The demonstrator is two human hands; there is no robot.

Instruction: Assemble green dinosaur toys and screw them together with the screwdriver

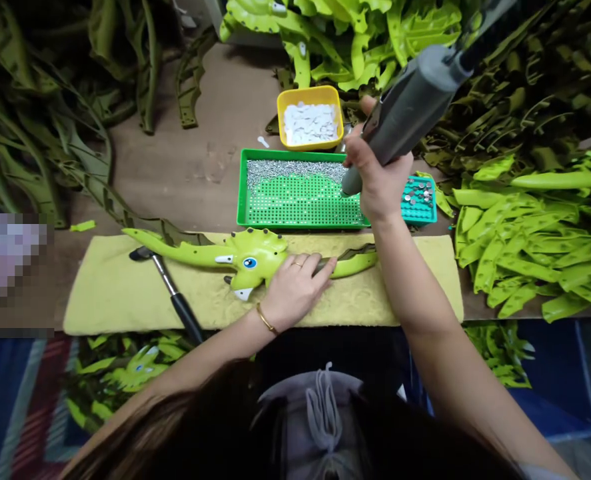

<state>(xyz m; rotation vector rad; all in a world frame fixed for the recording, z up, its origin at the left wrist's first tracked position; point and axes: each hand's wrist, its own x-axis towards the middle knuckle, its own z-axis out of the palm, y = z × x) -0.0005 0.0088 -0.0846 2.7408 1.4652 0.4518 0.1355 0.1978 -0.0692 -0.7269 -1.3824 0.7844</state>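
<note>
My right hand (378, 177) grips a grey handheld power tool (410, 100) upright, its tip close to the green tray's far right corner. My left hand (295, 290) lies flat on a lime-green plastic toy dinosaur (252, 257), pressing its long body. The dinosaur lies on its side on a yellow-green cloth mat (125, 300), with a blue eye, white horn pieces and dark holes along it. A black-handled hammer (172, 293) rests on the mat to the left of my left hand.
A green tray (240, 190) holds silver studs, and a yellow tray (310, 91) holds white pieces. A teal pegged tray (420, 217) has metal studs. Heaps of olive and lime plastic parts surround the wooden table. A blurred patch covers the far left edge.
</note>
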